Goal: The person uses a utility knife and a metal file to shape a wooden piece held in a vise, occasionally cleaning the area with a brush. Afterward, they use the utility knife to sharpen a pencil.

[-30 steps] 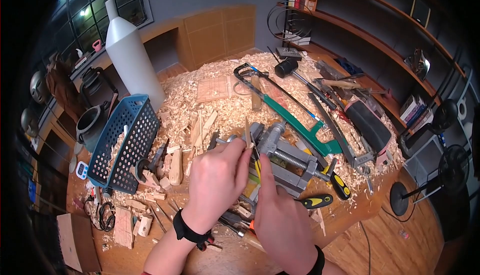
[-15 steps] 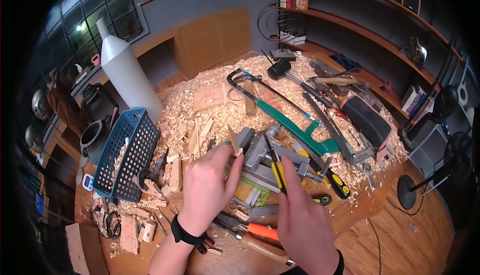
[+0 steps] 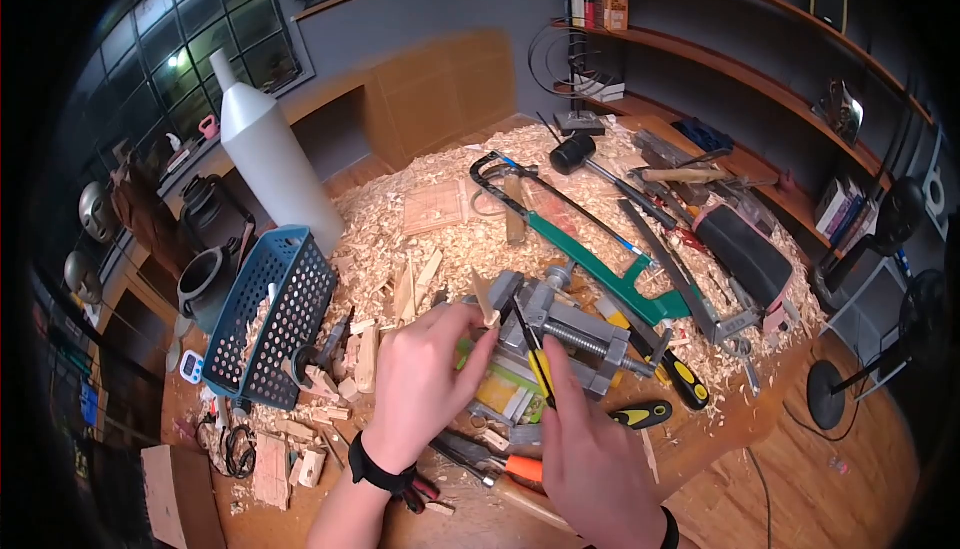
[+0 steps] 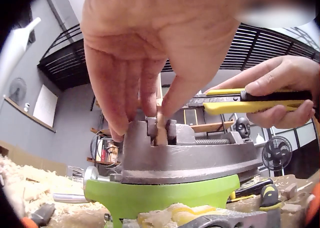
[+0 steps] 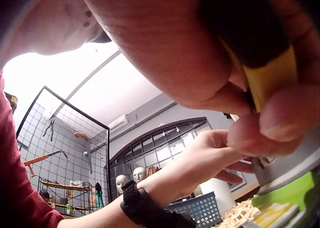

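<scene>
My left hand [image 3: 425, 374] pinches a small pointed wood piece [image 3: 485, 299] between thumb and fingers, just left of the metal vise [image 3: 580, 334]. In the left wrist view the wood's lower part [image 4: 161, 130] stands between the vise jaws. My right hand [image 3: 600, 459] grips a yellow-and-black utility knife [image 3: 540, 364], its blade pointing up and left close to the wood. That hand's fingers curl round the knife's yellow body [image 5: 272, 78] in the right wrist view. Whether the blade touches the wood, I cannot tell.
Wood shavings [image 3: 380, 219] cover the far table. Behind the vise lie a green hacksaw [image 3: 590, 259] and a black mallet [image 3: 573, 154]. A blue basket [image 3: 275, 319] stands left, chisels with orange [image 3: 524, 468] and wooden handles lie nearby, and a yellow-black handle [image 3: 685, 379] lies right.
The knife was beside the wood a second ago, moved away to the right, and has now come slightly back toward it. My left hand still pinches the wood. The head view has shifted.
</scene>
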`<control>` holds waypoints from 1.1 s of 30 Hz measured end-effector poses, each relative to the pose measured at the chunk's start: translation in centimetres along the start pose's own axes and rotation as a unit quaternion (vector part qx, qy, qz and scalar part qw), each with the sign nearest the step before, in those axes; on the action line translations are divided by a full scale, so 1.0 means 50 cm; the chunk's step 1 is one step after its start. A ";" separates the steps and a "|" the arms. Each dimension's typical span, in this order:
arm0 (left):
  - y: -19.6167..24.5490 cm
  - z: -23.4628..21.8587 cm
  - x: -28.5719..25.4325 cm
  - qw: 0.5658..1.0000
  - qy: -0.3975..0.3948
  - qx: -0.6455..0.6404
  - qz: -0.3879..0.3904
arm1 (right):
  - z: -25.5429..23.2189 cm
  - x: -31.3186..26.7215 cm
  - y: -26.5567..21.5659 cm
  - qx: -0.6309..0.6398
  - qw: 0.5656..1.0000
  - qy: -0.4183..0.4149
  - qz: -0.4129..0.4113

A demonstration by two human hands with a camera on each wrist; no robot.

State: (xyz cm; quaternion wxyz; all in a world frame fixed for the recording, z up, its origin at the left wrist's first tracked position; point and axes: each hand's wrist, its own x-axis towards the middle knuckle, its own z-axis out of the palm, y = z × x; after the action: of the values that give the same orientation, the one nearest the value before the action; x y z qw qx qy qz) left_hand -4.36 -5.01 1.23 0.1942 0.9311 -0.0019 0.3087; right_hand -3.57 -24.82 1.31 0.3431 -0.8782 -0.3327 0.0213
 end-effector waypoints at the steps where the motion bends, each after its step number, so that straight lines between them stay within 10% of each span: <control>1: -0.003 -0.005 0.002 1.000 0.004 0.001 -0.004 | 0.002 -0.002 0.000 0.001 1.000 0.014 -0.004; 19: -0.129 0.043 0.063 0.928 -0.258 -0.268 0.036 | -0.014 -0.019 0.102 0.134 0.974 0.153 0.096; 33: -0.097 0.007 0.007 0.987 -0.106 -0.110 -0.048 | -0.005 0.117 0.163 0.168 0.976 0.138 -0.004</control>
State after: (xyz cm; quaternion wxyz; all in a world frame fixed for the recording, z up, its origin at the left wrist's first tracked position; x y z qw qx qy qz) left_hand -3.30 -0.62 -0.57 0.3090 0.9305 -0.0114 0.1964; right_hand 5.70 -25.88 -2.42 0.5287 -0.8008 -0.2776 -0.0459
